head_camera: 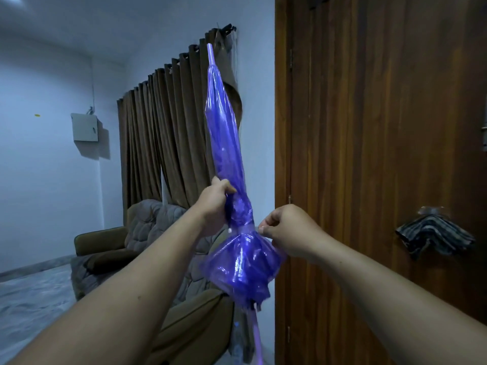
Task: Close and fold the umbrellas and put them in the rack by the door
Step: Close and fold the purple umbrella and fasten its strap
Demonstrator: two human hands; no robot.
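A closed purple translucent umbrella [226,143] stands nearly upright in front of me, tip up, its shaft running down out of view at the bottom. My left hand [214,204] grips the gathered canopy just above a purple strap [243,229] wound round it. My right hand [286,230] pinches the end of that strap on the umbrella's right side. Below the strap the canopy flares out loosely. No rack is in view.
A brown wooden door [382,154] fills the right half, with a folded striped cloth [432,238] hanging on a hook. Brown curtains [163,133] hang behind the umbrella. A brown armchair [110,248] with a grey quilted cover sits below left.
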